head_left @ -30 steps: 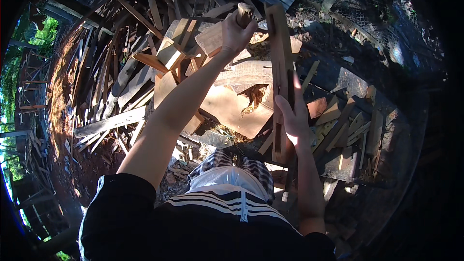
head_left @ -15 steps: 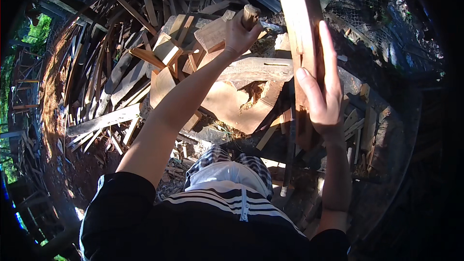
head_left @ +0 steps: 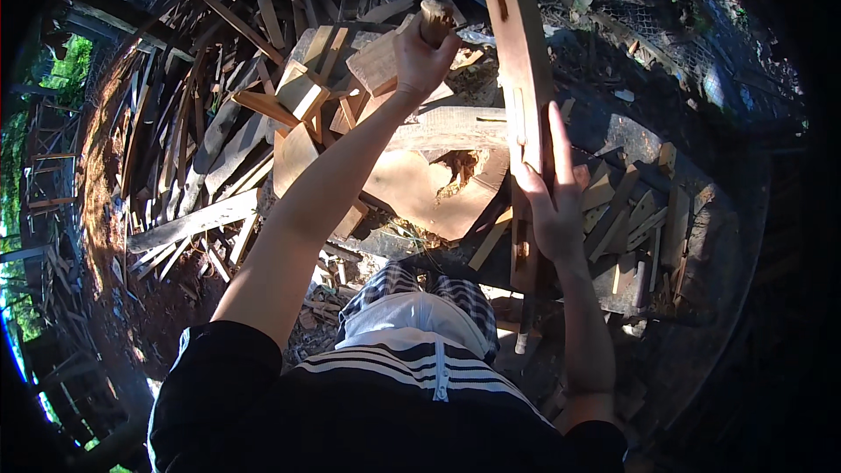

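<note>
Wooden plank [head_left: 519,70], long and reddish-brown with a narrow slot near its top end, stands nearly upright in front of us, a little right of centre, its upper end running out of the top of the view. We steady it with our right hand [head_left: 550,210], which lies flat against its lower part, fingers [head_left: 557,136] stretched straight up along the wood and the thumb wrapped round the left edge. So that hand is open and pressing rather than clenched.

Our left hand [head_left: 420,57] is raised at arm's length and closed in a fist round a short, round wooden handle [head_left: 435,17], whose blunt end sticks up above the knuckles. We cannot see what, if anything, sits on the far end of that handle.

Below the plank lies a broad chopping block [head_left: 429,188] with a pale, split top face. Around it spreads a heap of scrap timber [head_left: 219,123]: boards, offcuts and splintered strips lying at every angle. To the right, short split sticks [head_left: 639,210] lie on a dark surface. Wire mesh fencing [head_left: 666,26] runs along the upper right, behind the plank.
</note>
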A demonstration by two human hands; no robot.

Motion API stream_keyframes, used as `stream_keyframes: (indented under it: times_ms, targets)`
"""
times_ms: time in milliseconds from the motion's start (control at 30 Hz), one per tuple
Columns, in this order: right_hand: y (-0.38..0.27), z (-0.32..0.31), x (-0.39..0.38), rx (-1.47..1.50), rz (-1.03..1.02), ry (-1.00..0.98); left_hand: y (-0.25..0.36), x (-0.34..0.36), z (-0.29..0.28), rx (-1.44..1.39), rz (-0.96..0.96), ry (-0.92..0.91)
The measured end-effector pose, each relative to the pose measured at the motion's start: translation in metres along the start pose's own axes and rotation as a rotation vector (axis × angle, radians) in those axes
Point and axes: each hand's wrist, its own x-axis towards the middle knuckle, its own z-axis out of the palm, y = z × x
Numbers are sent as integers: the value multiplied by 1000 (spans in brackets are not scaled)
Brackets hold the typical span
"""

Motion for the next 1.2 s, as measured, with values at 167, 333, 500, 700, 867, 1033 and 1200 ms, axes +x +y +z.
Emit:
stream_keyframes:
  times_ms: [167, 333, 500, 700, 867, 1033, 1200]
  targets:
    - [64, 26, -36, -283, 194, -61, -3, 10, 0, -70, -62, 31]
    - [118, 43, -46, -566, 55, -36, -40, 33, -2, -66, -284, 156]
    - [120, 45, -47, -630, 68, -27, -52, 41, -4, -142, -541, 176]
    - [117, 56, -44, -636, 71, 4, -72, 43, -14, -314, -705, 134]
    - [118, 51, -45, -649, 69, 24, -19, 33, -20, -348, -479, -80]
    - [120, 52, -49, -626, 31, 46, 4, 23, -28, -391, -297, -44]
    - [121, 55, -47, -623, 60, 23, -3, 12, -24, -392, -251, 27]
